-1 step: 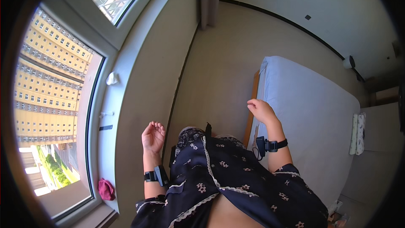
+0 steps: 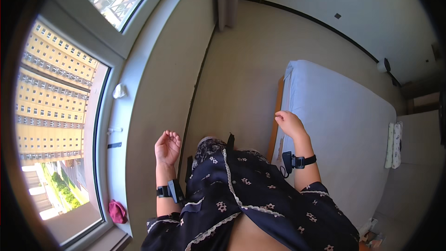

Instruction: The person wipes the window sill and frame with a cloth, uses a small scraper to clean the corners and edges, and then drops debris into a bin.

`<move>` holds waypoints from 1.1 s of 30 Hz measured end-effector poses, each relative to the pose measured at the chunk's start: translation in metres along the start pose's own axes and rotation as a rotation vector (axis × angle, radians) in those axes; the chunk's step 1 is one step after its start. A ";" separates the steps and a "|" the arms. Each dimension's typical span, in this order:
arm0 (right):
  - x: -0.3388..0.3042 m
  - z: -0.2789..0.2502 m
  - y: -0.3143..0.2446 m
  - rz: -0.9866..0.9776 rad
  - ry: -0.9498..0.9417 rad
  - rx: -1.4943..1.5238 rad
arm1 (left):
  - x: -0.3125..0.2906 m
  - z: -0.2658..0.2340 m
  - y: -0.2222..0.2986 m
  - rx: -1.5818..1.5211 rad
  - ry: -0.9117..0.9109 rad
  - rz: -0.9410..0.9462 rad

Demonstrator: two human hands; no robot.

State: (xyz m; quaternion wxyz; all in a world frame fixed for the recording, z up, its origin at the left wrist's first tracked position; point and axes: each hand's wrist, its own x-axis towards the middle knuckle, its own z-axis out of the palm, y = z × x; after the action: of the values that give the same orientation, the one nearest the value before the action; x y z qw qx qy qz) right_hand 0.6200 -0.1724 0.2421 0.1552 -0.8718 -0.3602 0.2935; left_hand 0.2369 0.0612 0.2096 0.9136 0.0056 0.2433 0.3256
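My left hand (image 2: 168, 148) is raised beside the wall under the window, palm up. Its fingers are loosely bent with small gaps, and the palm holds nothing. My right hand (image 2: 290, 123) hovers over the near left edge of the bed (image 2: 344, 111), its fingers bent and close together. Nothing shows in it, though its palm is turned from view. Each wrist wears a black strap with a small dark device, the left device (image 2: 175, 190) and the right device (image 2: 288, 160). Between my arms is my dark flowered top (image 2: 246, 181).
On the windowsill (image 2: 121, 167) lie a crumpled white item (image 2: 119, 91), a dark flat strip (image 2: 114, 145) and a dark red cloth (image 2: 117, 211). A curtain (image 2: 227, 0) hangs at the far corner. Folded patterned cloths (image 2: 393, 145) lie at the bed's right edge.
The view has shifted slightly, so the windowsill things sit a little farther left. Both hands keep nearly the same pose.
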 end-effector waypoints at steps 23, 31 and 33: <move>0.253 -0.192 0.192 0.600 0.255 0.144 | 0.643 0.341 -0.155 0.242 -0.149 -0.579; 0.332 -0.236 0.310 0.903 -0.013 0.219 | 0.778 0.391 -0.276 0.242 -0.095 -0.604; 0.367 -0.256 0.344 0.897 -0.075 0.221 | 0.815 0.398 -0.290 0.136 -0.011 -0.612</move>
State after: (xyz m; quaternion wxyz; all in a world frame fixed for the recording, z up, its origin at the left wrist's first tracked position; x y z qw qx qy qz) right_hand 1.1729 -0.1613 0.1291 0.0917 -0.9085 0.0808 0.3995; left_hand 1.1324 0.3789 0.1522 0.9681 -0.0048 0.2500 0.0182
